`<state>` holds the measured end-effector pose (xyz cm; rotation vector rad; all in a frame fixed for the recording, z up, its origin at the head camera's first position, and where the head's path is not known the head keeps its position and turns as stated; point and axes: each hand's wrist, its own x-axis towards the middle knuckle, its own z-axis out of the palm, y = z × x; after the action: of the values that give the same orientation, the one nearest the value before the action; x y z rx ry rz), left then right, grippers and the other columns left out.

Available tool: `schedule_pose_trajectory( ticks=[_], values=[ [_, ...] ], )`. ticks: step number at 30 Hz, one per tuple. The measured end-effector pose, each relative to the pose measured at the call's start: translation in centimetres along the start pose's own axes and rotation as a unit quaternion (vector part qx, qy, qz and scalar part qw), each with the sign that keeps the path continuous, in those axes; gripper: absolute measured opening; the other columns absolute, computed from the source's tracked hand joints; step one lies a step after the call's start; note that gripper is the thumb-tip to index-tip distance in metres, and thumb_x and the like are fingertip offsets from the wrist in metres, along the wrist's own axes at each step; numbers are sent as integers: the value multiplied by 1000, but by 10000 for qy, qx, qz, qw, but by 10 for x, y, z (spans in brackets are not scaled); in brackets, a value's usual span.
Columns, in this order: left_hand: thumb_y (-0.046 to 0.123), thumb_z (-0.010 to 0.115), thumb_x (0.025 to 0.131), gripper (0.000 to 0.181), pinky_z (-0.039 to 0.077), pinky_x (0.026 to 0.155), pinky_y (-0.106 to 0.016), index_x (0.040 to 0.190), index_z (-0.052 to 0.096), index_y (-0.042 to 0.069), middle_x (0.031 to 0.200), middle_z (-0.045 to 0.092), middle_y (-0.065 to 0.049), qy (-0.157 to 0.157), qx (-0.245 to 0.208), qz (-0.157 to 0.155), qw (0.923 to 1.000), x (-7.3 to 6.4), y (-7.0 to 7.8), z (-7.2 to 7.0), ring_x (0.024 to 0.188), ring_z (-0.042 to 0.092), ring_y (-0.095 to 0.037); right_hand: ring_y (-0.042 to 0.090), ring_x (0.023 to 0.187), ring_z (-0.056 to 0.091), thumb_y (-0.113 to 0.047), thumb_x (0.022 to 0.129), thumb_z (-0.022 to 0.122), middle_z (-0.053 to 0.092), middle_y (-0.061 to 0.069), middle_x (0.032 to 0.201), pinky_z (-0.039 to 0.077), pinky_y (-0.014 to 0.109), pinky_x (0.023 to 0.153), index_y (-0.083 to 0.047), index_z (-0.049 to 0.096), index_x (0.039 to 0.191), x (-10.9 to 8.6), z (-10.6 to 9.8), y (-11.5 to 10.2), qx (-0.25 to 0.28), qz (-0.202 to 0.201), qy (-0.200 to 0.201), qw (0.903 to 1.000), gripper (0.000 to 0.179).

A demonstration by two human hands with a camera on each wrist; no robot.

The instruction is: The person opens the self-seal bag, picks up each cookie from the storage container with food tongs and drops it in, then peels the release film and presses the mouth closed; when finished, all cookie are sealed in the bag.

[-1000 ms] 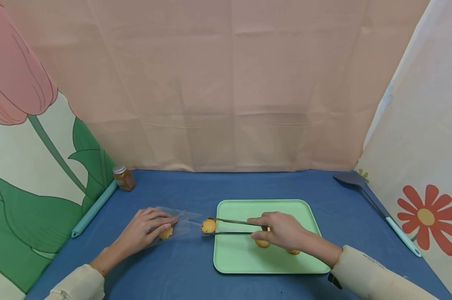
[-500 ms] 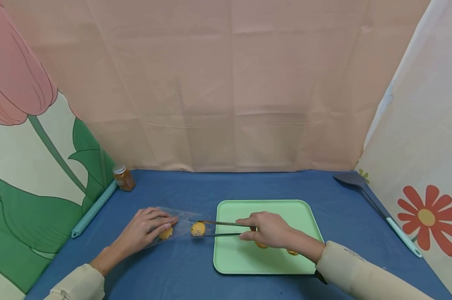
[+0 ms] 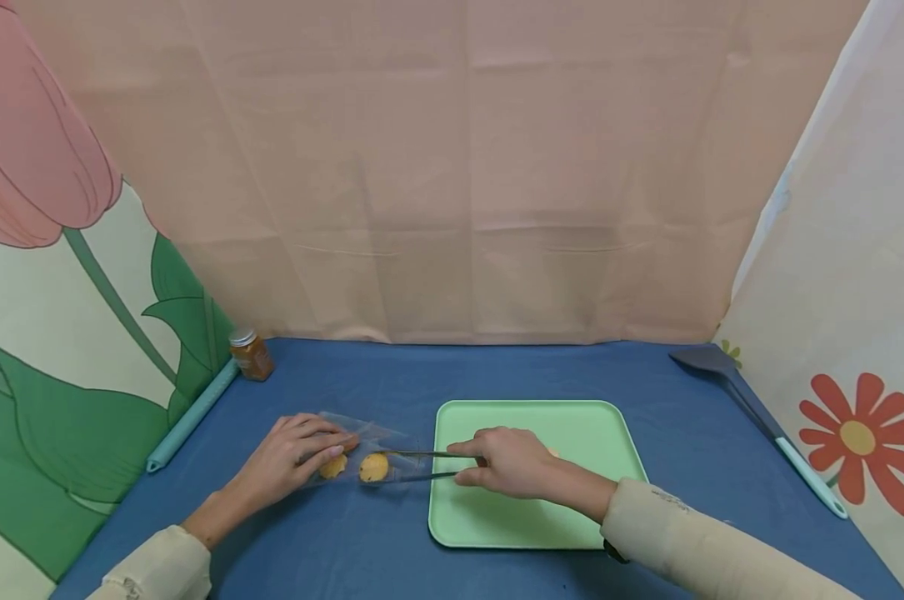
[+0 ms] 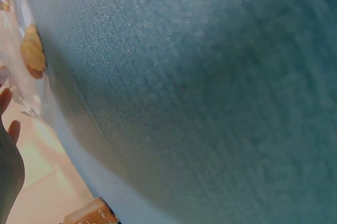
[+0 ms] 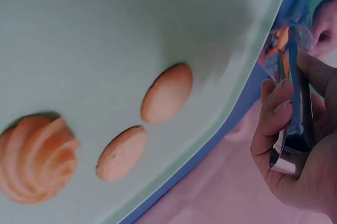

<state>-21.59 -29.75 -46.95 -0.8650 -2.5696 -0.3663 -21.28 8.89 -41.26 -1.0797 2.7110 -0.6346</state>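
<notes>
My left hand (image 3: 297, 450) holds a clear plastic bag (image 3: 380, 432) flat on the blue cloth. One yellow cookie (image 3: 333, 467) lies in the bag by the thumb. Metal tongs (image 3: 425, 453) are gripped in my right hand (image 3: 506, 462), reaching left past the tray's edge. Between their tips is a round cookie with dark specks (image 3: 373, 468), inside the bag's mouth and close to the first cookie. On the green tray (image 3: 530, 417), the right wrist view shows a swirled cookie (image 5: 37, 161) and two smooth oval ones, a larger (image 5: 167, 93) and a smaller (image 5: 122, 153).
A brown jar with a silver lid (image 3: 252, 357) stands at the back left, beside a rolled turquoise mat or tube (image 3: 194, 418). Along the right edge lies a dark turner (image 3: 705, 359) with a pale green handle. Printed cloth walls enclose the table.
The right hand has moved left with the tongs, carrying the speckled cookie from near the tray's edge deeper into the bag. The left hand stays in place on the bag.
</notes>
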Motion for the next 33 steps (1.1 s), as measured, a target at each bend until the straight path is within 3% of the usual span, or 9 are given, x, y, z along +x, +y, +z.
schedule_pose_trajectory(
  ticks=[9,18,33],
  values=[
    [27,72,93,24,44,93,-48,116,76,31,113,70,12,100,42,103,9999,1,-1,1,110,60,-14,-1,58,44,-39,94,69,52,-12,72,35,23,46,-25,67,134,17,7,-11,-215,-178,118,9995,42],
    [29,70,95,27,43,95,-48,121,73,36,115,69,15,-4,-18,63,10000,2,0,0,112,59,-13,-2,56,45,-40,94,70,64,-9,85,34,23,42,-25,67,133,34,17,-23,-521,-121,82,9985,42],
    [27,70,95,28,43,95,-49,121,72,39,116,68,16,-12,-56,81,10000,1,0,0,112,59,-12,1,57,42,-44,94,68,53,-10,73,30,23,40,-30,65,135,52,22,-38,-845,-126,24,9963,43]
  ],
)
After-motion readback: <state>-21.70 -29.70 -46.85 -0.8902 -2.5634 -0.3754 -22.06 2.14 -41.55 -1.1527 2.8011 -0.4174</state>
